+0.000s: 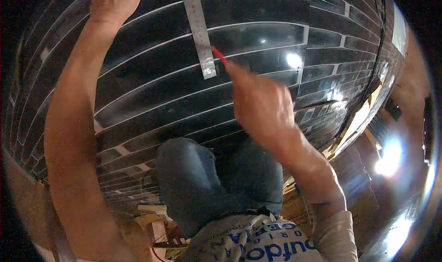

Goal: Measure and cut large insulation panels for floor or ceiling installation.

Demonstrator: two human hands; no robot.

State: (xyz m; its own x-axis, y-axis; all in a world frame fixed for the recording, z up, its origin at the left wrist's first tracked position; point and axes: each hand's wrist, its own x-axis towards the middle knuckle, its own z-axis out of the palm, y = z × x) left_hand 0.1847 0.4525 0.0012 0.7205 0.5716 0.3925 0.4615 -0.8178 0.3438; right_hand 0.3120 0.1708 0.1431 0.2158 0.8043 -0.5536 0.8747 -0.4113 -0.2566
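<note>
My right hand (262,101) is closed around a thin red pencil (220,55), whose far end reaches the right side of a long metal ruler (198,32). The ruler lies lengthwise away from me across a dark panel (152,91) marked with pale lines in a brick-like pattern. Its near end stops left of my right hand, while its far end runs out of view. At the upper left, my left hand (117,4) is over the panel, left of the ruler. The top edge of the picture cuts off its fingers, so what it touches is hidden.
My bent knees (184,165) in jeans are at the panel's near side. A dark cable (381,36) runs down the right. Beyond the right edge are pale boards (363,114) and a bright lamp (387,165). Wooden pieces (154,220) lie beside my left leg.
</note>
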